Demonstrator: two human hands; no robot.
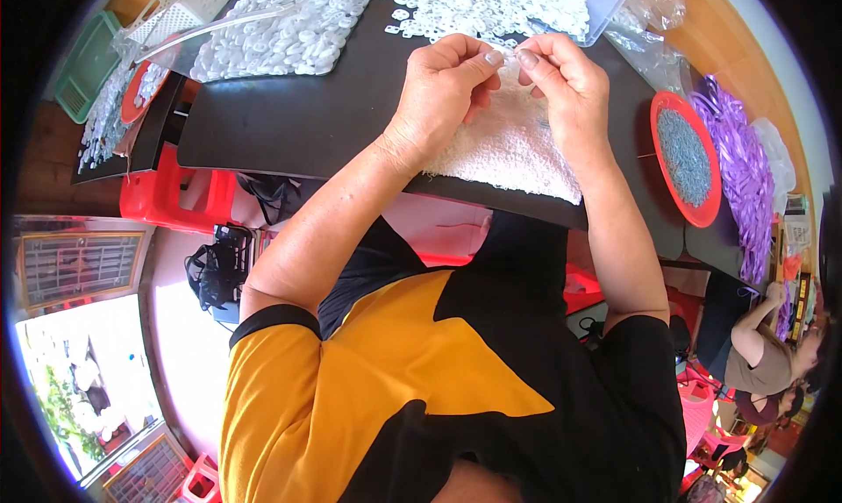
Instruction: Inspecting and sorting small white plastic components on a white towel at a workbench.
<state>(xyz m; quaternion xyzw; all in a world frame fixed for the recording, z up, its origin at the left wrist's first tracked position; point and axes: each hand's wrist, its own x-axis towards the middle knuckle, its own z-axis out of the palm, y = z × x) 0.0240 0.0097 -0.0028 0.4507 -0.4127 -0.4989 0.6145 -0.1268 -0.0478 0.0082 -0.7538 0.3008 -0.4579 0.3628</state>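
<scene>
My left hand (452, 86) and my right hand (568, 84) are raised close together over a pale pink towel (509, 152) on the dark table. Thumb and forefinger are pinched on each hand. What the fingertips hold, if anything, is too small to make out. Just beyond the hands lies a heap of small white plastic pieces with holes (491, 3). To the left, a clear bag or tray is filled with more white oval pieces (272, 38).
At the right stands a red dish (656, 121) of small grey-blue pieces, beside a bundle of purple ribbon (741, 165). A green basket (74, 73) and another red dish (132, 108) are at far left. A red stool (145, 200) stands below. Other people (759, 354) sit at far right.
</scene>
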